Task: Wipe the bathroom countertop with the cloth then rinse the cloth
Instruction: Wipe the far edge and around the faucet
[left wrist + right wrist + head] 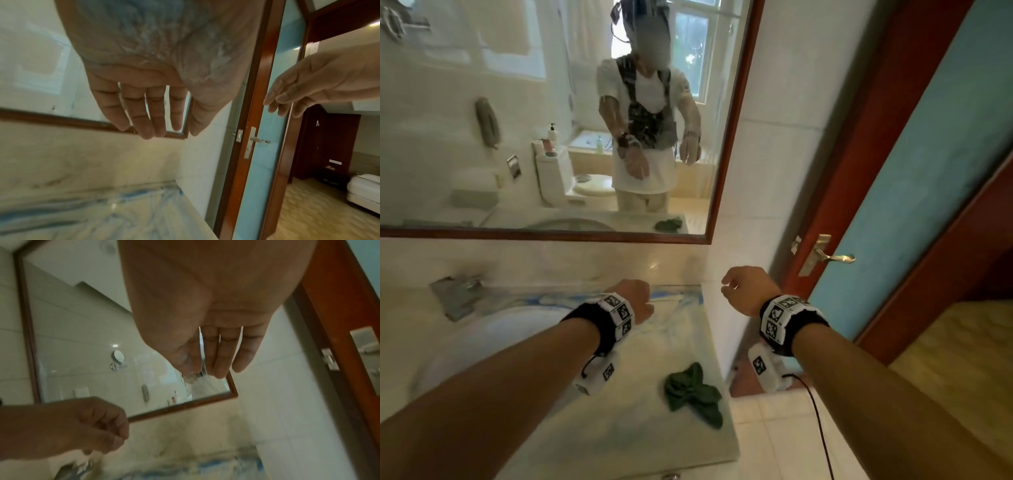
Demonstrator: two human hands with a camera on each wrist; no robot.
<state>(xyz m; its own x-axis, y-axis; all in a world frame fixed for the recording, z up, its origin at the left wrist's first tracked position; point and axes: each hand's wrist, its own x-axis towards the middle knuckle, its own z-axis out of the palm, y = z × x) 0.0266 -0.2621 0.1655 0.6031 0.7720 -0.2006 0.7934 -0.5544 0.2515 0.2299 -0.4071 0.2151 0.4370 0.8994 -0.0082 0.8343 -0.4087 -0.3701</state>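
Observation:
A crumpled dark green cloth [693,394] lies on the beige marble countertop [619,431], near its right front corner. Blue and white smears [678,301] streak the back of the counter [102,216]. My left hand [635,301] hovers above the counter's back part, past the cloth, and holds nothing. Its fingers [144,123] hang relaxed, with whitish-blue residue on the palm. My right hand [743,289] hangs in the air to the right of the counter, in front of the white wall, also empty. Its fingers [220,363] are nearly straight.
A sink basin [500,342] with a metal faucet [457,294] sits at the left of the counter. A framed mirror [709,137] covers the wall behind. At the right stands a brown-framed door with a metal handle [832,257]. Tiled floor [774,438] lies below the counter's right end.

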